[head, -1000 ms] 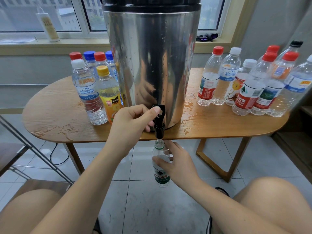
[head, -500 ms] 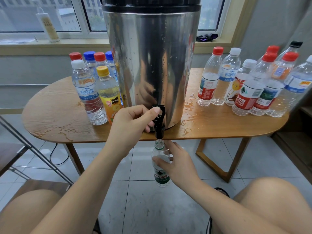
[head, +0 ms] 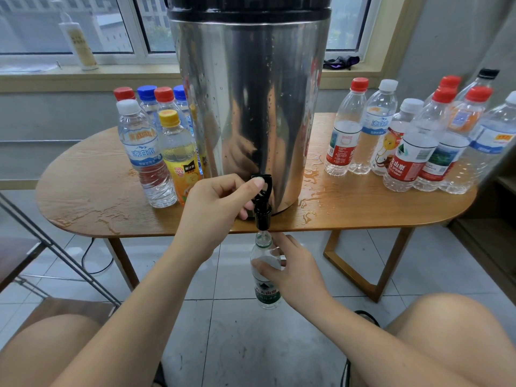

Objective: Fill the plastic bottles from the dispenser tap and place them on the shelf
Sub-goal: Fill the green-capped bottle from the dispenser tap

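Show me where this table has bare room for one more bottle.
Bare: the oval wooden table's left end, beside the white-capped clear bottle; also the wet strip in front of the right bottle cluster, beside the steel dispenser. Crowded: both clusters.

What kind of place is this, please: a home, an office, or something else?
Probably a plain room in a home or office: a wooden table stands on a tiled floor by a window facing buildings.

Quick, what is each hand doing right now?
Left hand: closed, gripping the tap lever.
Right hand: closed around the green-label bottle.
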Motion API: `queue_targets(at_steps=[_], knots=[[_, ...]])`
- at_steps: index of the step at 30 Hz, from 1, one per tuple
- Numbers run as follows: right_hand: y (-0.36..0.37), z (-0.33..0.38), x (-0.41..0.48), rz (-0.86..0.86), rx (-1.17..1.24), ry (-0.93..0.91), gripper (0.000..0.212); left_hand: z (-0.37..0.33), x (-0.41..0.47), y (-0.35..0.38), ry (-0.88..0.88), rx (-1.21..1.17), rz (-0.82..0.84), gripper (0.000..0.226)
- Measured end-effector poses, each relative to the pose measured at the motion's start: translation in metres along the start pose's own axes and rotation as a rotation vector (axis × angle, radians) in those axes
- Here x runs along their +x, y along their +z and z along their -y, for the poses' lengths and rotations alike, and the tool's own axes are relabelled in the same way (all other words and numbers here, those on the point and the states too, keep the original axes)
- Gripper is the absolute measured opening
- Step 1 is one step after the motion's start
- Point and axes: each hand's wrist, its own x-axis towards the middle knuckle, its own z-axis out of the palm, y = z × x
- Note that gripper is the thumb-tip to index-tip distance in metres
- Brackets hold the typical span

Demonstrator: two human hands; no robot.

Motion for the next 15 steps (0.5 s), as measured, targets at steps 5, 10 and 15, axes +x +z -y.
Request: queue_targets(at_steps=[5, 10, 15], knots=[[-0.0006, 0.0003, -0.0006, 0.0, -0.013, -0.008, 0.051, 0.0002, 0.0, -0.0004, 0.005, 0.0, 0.003, 0.041], [-0.0009, 0.0008, -0.0007, 0.001, -0.007, -0.001, 0.051, 0.0006, -0.0007, -0.0009, 0.006, 0.001, 0.003, 0.042], [-0.0006, 0.0002, -0.0008, -0.006, -0.008, -0.012, 0.051, 0.0004, 0.0, -0.0002, 0.006, 0.0, 0.001, 0.043]])
